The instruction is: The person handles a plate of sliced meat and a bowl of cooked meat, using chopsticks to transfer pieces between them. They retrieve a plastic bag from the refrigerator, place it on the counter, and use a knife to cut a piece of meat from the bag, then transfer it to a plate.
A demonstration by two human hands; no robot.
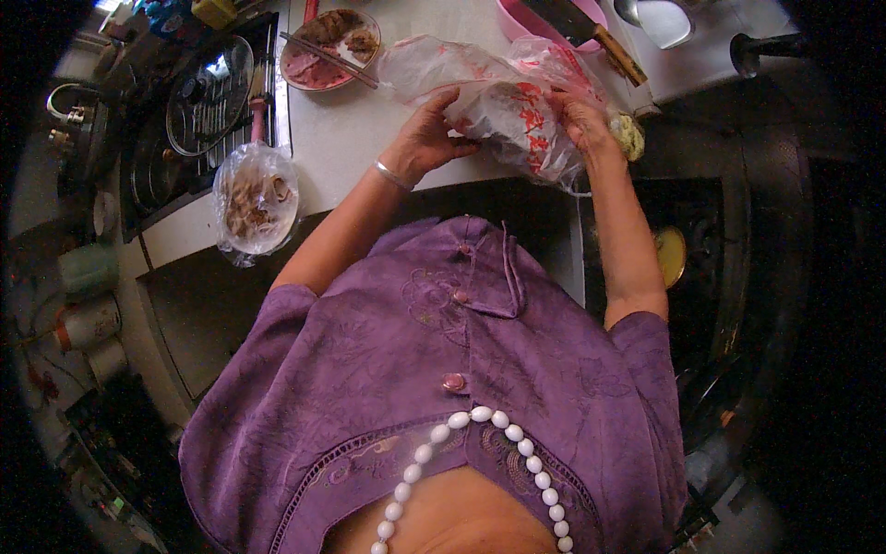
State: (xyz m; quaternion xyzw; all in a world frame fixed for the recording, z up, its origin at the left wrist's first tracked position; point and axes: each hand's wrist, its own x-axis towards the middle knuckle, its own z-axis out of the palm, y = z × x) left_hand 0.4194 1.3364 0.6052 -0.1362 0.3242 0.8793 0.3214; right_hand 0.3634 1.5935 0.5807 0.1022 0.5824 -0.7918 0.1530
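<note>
A thin clear plastic bag [502, 118] with red printed characters is bunched over the front of the counter. My right hand [580, 114] grips its right side, with the fingers partly hidden in the folds. At the bag's left side is my left hand [432, 142], a silver bangle on its wrist. Its thumb and fingers are spread apart around the bag's edge, and whether they pinch the film cannot be made out. Something pale shows inside the bag, too blurred by the plastic to name.
A plate of meat [325, 55] with chopsticks across it stands behind my left hand. A plastic-covered dish of food [255, 201] overhangs the counter [332, 138] near the stove's glass lid [210, 93]. At back right, a cleaver [588, 31] rests across a pink basin [516, 21].
</note>
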